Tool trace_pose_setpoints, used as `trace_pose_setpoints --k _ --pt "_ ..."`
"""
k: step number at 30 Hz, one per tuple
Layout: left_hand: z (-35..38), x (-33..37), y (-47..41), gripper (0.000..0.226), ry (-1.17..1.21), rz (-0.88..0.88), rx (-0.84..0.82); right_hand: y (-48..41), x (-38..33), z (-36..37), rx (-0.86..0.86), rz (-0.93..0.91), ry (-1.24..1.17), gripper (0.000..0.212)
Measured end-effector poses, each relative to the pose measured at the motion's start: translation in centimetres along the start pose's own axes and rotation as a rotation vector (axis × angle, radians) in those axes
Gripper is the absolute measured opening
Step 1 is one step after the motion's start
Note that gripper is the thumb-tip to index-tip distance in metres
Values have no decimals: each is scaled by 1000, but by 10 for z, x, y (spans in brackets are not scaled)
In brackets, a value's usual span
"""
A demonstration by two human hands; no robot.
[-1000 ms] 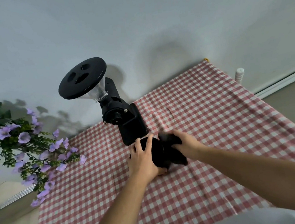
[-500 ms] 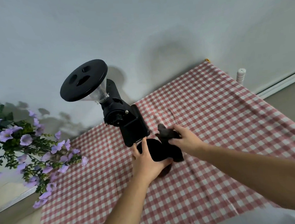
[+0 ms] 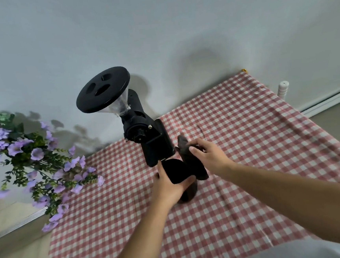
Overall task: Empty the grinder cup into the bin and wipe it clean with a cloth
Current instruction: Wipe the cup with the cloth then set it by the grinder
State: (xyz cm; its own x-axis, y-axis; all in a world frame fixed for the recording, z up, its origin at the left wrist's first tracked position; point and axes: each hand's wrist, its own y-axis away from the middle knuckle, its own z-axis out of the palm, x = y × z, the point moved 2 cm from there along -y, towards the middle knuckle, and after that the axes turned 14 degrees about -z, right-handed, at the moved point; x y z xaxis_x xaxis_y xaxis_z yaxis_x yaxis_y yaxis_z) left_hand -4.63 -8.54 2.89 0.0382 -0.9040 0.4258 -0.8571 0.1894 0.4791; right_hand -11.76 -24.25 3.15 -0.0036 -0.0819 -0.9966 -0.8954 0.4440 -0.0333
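Left hand (image 3: pixel 168 185) wrapped round the smooth black plastic grinder cup (image 3: pixel 176 172), just below the grinder. Right hand (image 3: pixel 206 153) pinching a floppy dark cloth (image 3: pixel 190 160) beside it. Looks light, rigid, probably slippery; best gripped round the wall.

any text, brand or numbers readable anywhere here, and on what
None can be read.
Grinder: a tiny pale mark at its lower edge, too small to read.
Cup, cloth, white bottle: no print visible.
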Motion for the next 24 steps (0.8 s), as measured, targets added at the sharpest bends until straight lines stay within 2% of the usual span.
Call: trace_pose_setpoints --k 3,6,10,12,15,17,20,24 --pt "7 -6 3 114 33 -52 14 20 19 8 -46 85 65 19" --pt "-3 -7 -2 117 0 -12 -63 40 41 8 -95 221 92 18" --pt "-25 2 -4 121 -229 179 -300 14 20 0 -84 110 85 20" --pt "-27 3 -2 124 -232 198 -354 3 3 0 -69 36 40 21" --pt "-14 -2 2 117 -88 155 -200 16 6 7 -64 26 77 22" --pt "-1 -10 6 112 -31 68 -105 38 24 10 -67 120 93 24" --pt "9 -16 6 114 -86 -30 -101 50 38 8 -122 231 125 25" --pt "-4 -13 0 119 -122 36 -178 22 10 0 -139 66 106 21"
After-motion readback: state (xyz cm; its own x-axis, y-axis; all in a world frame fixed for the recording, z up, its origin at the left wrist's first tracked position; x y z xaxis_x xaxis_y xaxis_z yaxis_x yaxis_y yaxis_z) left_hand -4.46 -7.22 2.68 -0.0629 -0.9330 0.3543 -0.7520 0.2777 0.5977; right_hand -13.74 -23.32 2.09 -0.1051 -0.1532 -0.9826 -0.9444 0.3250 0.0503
